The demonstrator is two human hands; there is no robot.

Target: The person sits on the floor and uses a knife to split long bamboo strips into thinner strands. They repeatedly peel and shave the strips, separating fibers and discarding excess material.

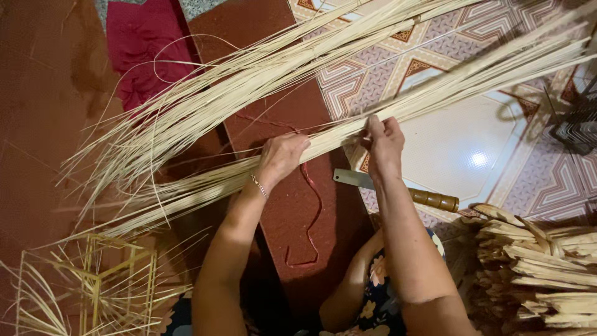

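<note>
Nearest the camera, lower left, sat a half-built frame of thin bamboo sticks [87,286]; lower right, a stack of split bamboo pieces [535,261]. Floral-print clothing [379,292] showed between the forearms.

Left hand [281,157] was curled closed around the lower bundle of pale bamboo strips [472,81], fingers wrapped over the top, bracelet [259,185] on the wrist. Right hand [384,144] sat just beside it on the same bundle, fingers mostly closed, fingertips pinching at the strips; how tightly it held could not be told.

The bundle ran from lower left to upper right, fanning loose at the left end. Under the hands lay a dark red board [292,205] with a red string [311,211] on it. A knife [398,190] with a flat blade and wooden handle lay just beside the right forearm on the patterned tiled floor [472,155].

Farther off, a second sheaf of strips [261,68] crossed above, and a crimson cloth [146,46] lay at the top left. No packages, labels or signs showed.
</note>
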